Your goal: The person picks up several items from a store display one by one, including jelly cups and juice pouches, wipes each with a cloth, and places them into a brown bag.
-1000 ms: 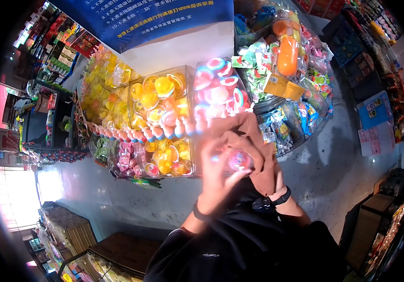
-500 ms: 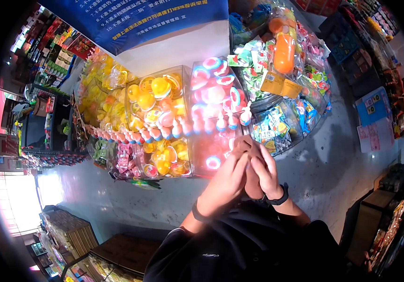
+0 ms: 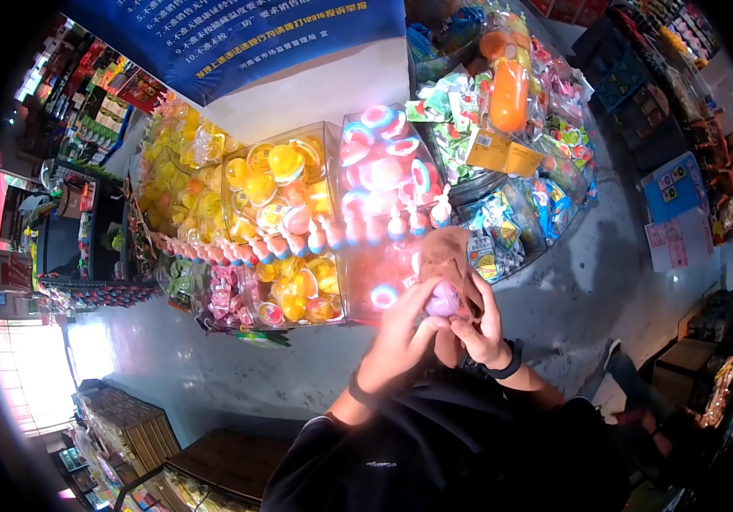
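A brown cloth is bunched between both hands in front of my chest. Inside its folds a round pinkish-purple object shows. My left hand has its fingers closed on the left side of the cloth and the round object. My right hand, with a black band at the wrist, grips the cloth from the right, thumb near the purple object. Just beyond the hands, clear bins hold pink-and-blue round packs and yellow round packs.
A row of small pink-and-blue figures lines the bins' divider. Orange packages and blue packets lie to the right. A blue sign stands behind. At the lower right a person's leg and shoe show.
The cloth has opened up between my hands, and the purple object now shows. My hands have turned slightly apart. A person has come into view at the lower right.
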`<state>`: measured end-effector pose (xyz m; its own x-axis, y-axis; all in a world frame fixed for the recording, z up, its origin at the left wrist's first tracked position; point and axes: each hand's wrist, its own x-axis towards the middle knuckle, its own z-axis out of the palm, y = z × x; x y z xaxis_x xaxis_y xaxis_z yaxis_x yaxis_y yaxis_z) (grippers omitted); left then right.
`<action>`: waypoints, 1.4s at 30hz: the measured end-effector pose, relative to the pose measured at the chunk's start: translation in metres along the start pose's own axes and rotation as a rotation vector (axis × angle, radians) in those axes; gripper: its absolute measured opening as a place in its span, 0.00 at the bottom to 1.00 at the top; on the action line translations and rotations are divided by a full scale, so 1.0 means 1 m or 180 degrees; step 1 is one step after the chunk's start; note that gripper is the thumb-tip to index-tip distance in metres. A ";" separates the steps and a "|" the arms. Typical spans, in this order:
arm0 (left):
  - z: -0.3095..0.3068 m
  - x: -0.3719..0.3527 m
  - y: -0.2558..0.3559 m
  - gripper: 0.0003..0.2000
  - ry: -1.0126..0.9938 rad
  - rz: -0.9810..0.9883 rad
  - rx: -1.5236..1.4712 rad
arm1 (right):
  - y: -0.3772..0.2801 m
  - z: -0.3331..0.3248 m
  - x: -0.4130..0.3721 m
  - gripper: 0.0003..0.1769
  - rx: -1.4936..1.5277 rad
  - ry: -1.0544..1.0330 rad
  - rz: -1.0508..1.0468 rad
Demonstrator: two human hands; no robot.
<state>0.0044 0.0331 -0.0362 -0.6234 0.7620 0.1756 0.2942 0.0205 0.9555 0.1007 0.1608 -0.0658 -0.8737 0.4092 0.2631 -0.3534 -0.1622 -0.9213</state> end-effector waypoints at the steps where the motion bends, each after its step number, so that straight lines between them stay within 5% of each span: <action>1: -0.003 0.002 0.002 0.24 -0.0099 0.0078 0.0063 | 0.004 -0.004 0.000 0.38 -0.0004 -0.0096 -0.0121; 4: -0.006 -0.002 -0.002 0.24 -0.0199 0.0156 0.0074 | 0.013 -0.007 -0.009 0.34 0.0160 0.0039 -0.0022; 7: 0.003 -0.016 -0.021 0.24 0.0137 -0.0064 -0.0313 | 0.014 -0.020 -0.002 0.28 -0.2168 0.0025 -0.1133; 12: 0.009 -0.013 -0.029 0.23 0.0477 -0.0384 -0.0558 | 0.013 -0.035 0.002 0.19 -0.2320 0.0180 -0.1080; 17: -0.016 0.003 -0.064 0.16 0.0755 -0.1242 -0.0594 | 0.015 -0.064 -0.017 0.16 -0.0362 0.1178 0.0405; 20: -0.031 0.002 -0.143 0.24 0.0329 -0.1669 0.1008 | 0.006 -0.083 -0.014 0.26 0.1156 0.1809 0.1046; 22: -0.025 -0.008 -0.201 0.19 0.0391 -0.1576 0.1333 | 0.000 -0.086 -0.013 0.29 0.2582 0.2023 0.1089; 25: -0.012 -0.015 -0.242 0.22 0.0103 -0.1726 0.1626 | -0.007 -0.080 -0.015 0.28 -0.2855 0.1370 0.0211; 26: -0.006 -0.014 -0.247 0.22 -0.0062 -0.1688 0.1700 | -0.007 -0.086 -0.019 0.28 -0.3294 0.1265 0.0234; 31: 0.024 0.004 -0.245 0.19 -0.1124 -0.2225 0.2473 | -0.009 -0.094 -0.035 0.28 -0.3682 0.1148 0.0363; 34: 0.044 0.007 -0.269 0.16 -0.1837 -0.1589 0.2971 | -0.002 -0.102 -0.052 0.27 -0.3216 0.1313 0.0529; 39: 0.113 -0.008 -0.409 0.24 -0.1277 -0.0822 0.2890 | -0.019 -0.105 -0.054 0.30 -0.2336 0.1381 0.0771; 42: 0.119 0.002 -0.392 0.24 -0.0886 -0.0982 0.3182 | -0.023 -0.103 -0.055 0.30 -0.2192 0.1440 0.0817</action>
<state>-0.0263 0.1038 -0.4389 -0.6225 0.7511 -0.2197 0.6890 0.6592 0.3013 0.1914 0.2348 -0.0888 -0.6300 0.7764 0.0186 0.2459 0.2221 -0.9435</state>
